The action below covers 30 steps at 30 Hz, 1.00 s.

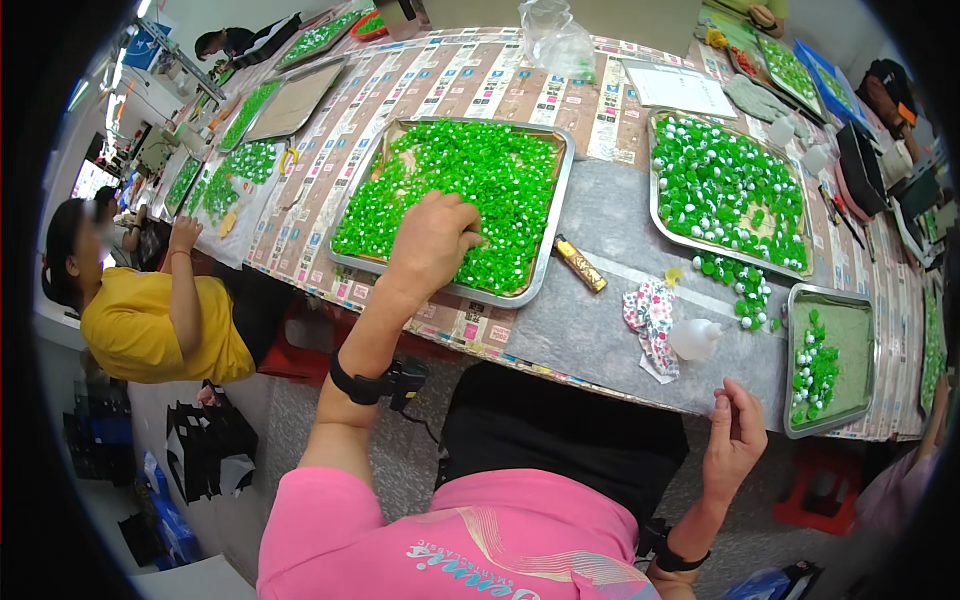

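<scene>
My left hand [433, 243] reaches over the near side of a large metal tray [568, 165] full of small green plastic pieces [500, 160] with white dots. Its fingers are curled together down at the pieces; whatever they pinch is hidden. My right hand [735, 445] is raised by the table's front edge, thumb and forefinger close together. I cannot make out what is between them. Near it are a white squeeze bottle [695, 339] and a floral cloth [652, 325]. A small gold-brown tube [581, 264] lies right of the large tray.
A second tray [655, 190] holds green-and-white pieces, with a loose pile [742, 290] beside it. A smaller tray [855, 400] stands at the right edge. A clear plastic bag [555, 40] lies at the back. A person in yellow [165, 325] works to the left.
</scene>
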Tool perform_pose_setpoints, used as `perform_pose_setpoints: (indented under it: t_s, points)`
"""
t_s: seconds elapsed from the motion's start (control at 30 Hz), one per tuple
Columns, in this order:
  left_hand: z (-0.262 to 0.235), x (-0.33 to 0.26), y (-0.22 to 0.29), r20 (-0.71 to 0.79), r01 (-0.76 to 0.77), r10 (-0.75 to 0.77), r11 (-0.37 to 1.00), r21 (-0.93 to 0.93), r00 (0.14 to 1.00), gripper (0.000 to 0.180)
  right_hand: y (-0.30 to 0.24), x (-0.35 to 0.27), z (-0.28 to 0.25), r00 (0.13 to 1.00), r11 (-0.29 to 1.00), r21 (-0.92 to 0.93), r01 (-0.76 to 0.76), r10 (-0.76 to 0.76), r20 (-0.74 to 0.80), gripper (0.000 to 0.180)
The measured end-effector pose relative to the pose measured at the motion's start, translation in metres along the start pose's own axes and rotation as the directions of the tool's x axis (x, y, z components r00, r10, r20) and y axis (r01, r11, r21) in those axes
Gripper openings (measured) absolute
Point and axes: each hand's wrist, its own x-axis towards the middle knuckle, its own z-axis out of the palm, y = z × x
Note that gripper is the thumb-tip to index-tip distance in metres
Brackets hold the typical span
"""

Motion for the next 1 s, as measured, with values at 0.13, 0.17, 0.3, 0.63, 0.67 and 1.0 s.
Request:
perform_pose_setpoints:
  t_s: [0.13,0.17,0.3,0.63,0.67,1.0]
  points:
    - [0.004,-0.001,-0.003,-0.084,-0.041,0.029,0.989,-0.142,0.996,0.010,-0.004,0.000,0.003,1.000,1.000,0.021,-0.006,0.006,0.003,0.016]
    - [0.004,-0.004,-0.006,-0.096,-0.026,0.007,0.980,-0.199,0.995,0.009,-0.005,0.000,0.003,1.000,0.999,0.028,-0.022,0.022,0.005,0.016]
    - [0.003,-0.009,-0.003,-0.174,-0.001,-0.071,0.924,-0.383,0.982,0.008,-0.003,0.003,0.005,1.000,1.000,0.016,0.009,-0.009,-0.016,0.016]
    - [0.005,-0.034,0.053,0.257,0.263,-0.219,-0.003,-0.965,0.941,0.014,-0.009,0.023,0.027,0.999,1.000,0.000,0.030,-0.030,-0.039,0.037]
    - [0.011,-0.039,0.057,0.311,0.294,-0.201,-0.108,-0.949,0.929,0.015,-0.011,0.026,0.030,0.998,0.998,-0.035,0.059,-0.060,-0.031,0.039]
    - [0.033,-0.055,0.109,0.536,0.500,0.057,-0.453,-0.738,0.842,0.020,-0.009,0.037,0.053,0.996,0.988,0.151,0.016,-0.029,0.087,0.042]
